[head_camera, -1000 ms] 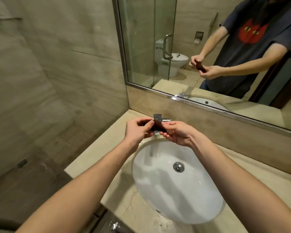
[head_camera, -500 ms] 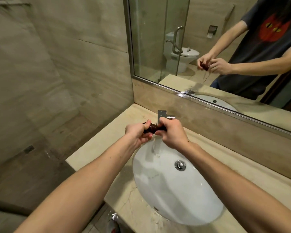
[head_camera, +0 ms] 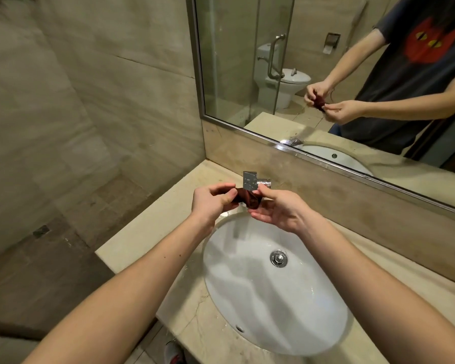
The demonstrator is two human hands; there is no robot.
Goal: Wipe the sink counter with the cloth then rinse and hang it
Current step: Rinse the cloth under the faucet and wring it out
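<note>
Small dark red cloth (head_camera: 248, 199) bunched, held over the back rim of the sink basin (head_camera: 260, 298), just in front of the tap (head_camera: 251, 181), likely so drips fall into the basin. Left hand (head_camera: 212, 202) curled, thumb and fingers pinching the cloth's left end. Right hand (head_camera: 279, 206) half open, fingertips gripping the right end, seemingly to open it or wring it. No water stream visible. Counter (head_camera: 147, 232) surrounds the basin; mirror (head_camera: 247, 74) behind the tap.

No readable text, label, brand or number is showing anywhere. The only mark is a red cat-face graphic with yellow eyes, appearing on the dark T-shirt (head_camera: 415, 64) reflected in the mirror (head_camera: 247, 74); it is carrying no lettering.
</note>
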